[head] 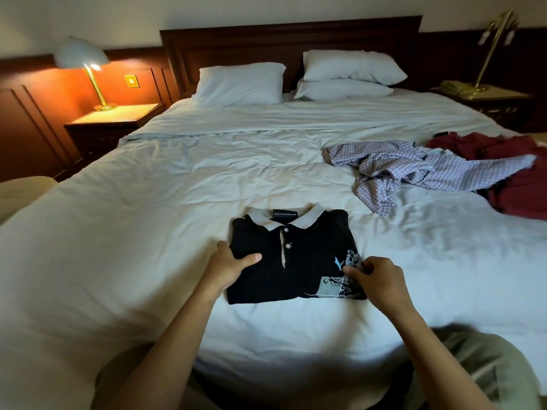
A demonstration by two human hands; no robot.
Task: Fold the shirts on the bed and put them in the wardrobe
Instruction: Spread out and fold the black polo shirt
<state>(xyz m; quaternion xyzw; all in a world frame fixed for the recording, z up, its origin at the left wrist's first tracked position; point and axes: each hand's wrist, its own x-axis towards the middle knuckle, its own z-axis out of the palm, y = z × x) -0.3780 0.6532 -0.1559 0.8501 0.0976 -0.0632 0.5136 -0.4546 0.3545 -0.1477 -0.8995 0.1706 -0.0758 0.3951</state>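
A black polo shirt with a pale collar and a printed patch lies folded into a neat rectangle on the white bed, near its foot. My left hand grips the shirt's left edge, thumb on top. My right hand pinches the right edge at the printed patch. A crumpled purple-checked shirt lies unfolded at the right of the bed, partly over a dark red shirt. No wardrobe is in view.
Three white pillows lean on the dark wooden headboard. A lit lamp stands on the left nightstand. A brass lamp and a telephone sit on the right nightstand. My knee shows at the lower right.
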